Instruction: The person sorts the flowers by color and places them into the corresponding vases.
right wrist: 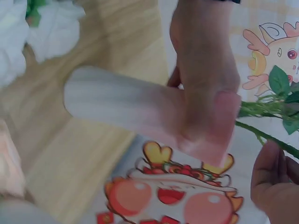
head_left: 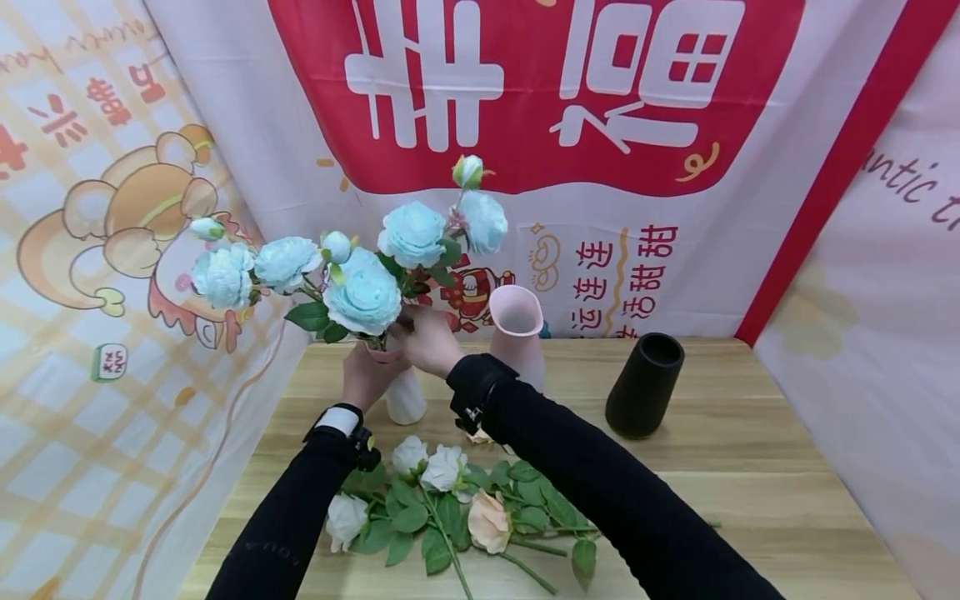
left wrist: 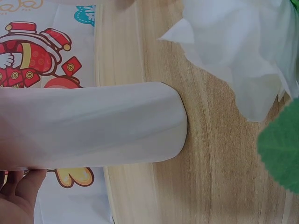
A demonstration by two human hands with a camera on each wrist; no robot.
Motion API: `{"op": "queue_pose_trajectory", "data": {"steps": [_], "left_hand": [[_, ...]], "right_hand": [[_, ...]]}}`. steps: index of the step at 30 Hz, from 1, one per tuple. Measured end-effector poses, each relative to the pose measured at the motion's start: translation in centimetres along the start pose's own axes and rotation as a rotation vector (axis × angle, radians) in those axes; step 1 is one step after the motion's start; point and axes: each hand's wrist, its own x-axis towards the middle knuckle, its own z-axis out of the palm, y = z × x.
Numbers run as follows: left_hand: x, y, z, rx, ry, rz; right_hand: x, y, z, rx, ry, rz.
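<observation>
My left hand (head_left: 365,377) grips the upper part of a white-and-pink vase (head_left: 406,402) near its rim. In the right wrist view the left hand (right wrist: 205,70) wraps round the vase's pink neck (right wrist: 224,126). Light-blue artificial flowers (head_left: 363,292) rise from the vase mouth and spread to both sides. Just above the rim, my right hand (head_left: 431,343) pinches a green stem (right wrist: 261,134) that enters the mouth. The vase base (left wrist: 163,123) is close over the wooden table in the left wrist view.
A pink vase (head_left: 517,333) stands behind my right forearm, and a black vase (head_left: 645,386) farther right. White roses (head_left: 444,468) and a peach rose (head_left: 489,522) lie with leafy stems on the wooden table (head_left: 735,450). A printed cloth (head_left: 600,196) hangs behind.
</observation>
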Motion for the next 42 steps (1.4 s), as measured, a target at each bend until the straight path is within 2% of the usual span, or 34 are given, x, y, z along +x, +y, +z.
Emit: {"op": "queue_pose_trajectory", "data": {"steps": [2, 5, 11, 16, 19, 23, 27, 34, 36, 42], "left_hand": [[0.0, -0.3, 0.1, 0.003, 0.013, 0.025], [0.0, -0.5, 0.3, 0.011, 0.039, 0.052], [-0.5, -0.4, 0.9, -0.013, 0.055, 0.070], [-0.6, -0.4, 1.1, -0.032, 0.087, 0.131], [-0.5, -0.5, 1.0, -0.027, 0.101, 0.170], [-0.5, -0.4, 0.8, 0.012, 0.100, 0.178], [-0.5, -0.2, 0.7, 0.001, 0.093, 0.153], [-0.1, -0.4, 0.5, -0.019, 0.059, 0.151], [0.0, -0.4, 0.4, -0.028, 0.058, 0.154], [0.2, -0.4, 0.3, -0.033, 0.059, 0.151]], "right_hand": [[-0.3, 0.2, 0.3, 0.047, -0.006, 0.025], [-0.5, 0.5, 0.9, 0.066, 0.042, 0.023], [-0.7, 1.5, 2.1, -0.080, 0.210, -0.064], [-1.0, 2.4, 2.7, -0.168, 0.241, -0.044], [-1.6, 3.0, 3.1, -0.075, 0.261, 0.046], [-2.6, 3.8, 3.9, 0.006, 0.303, 0.090], [-4.1, 3.8, 4.4, 0.074, 0.277, 0.112], [-7.5, 3.7, 3.8, 0.284, 0.064, 0.207], [-8.4, 3.8, 3.3, 0.317, 0.031, 0.220], [-11.2, 4.4, 0.7, 0.238, 0.009, 0.158]]}}
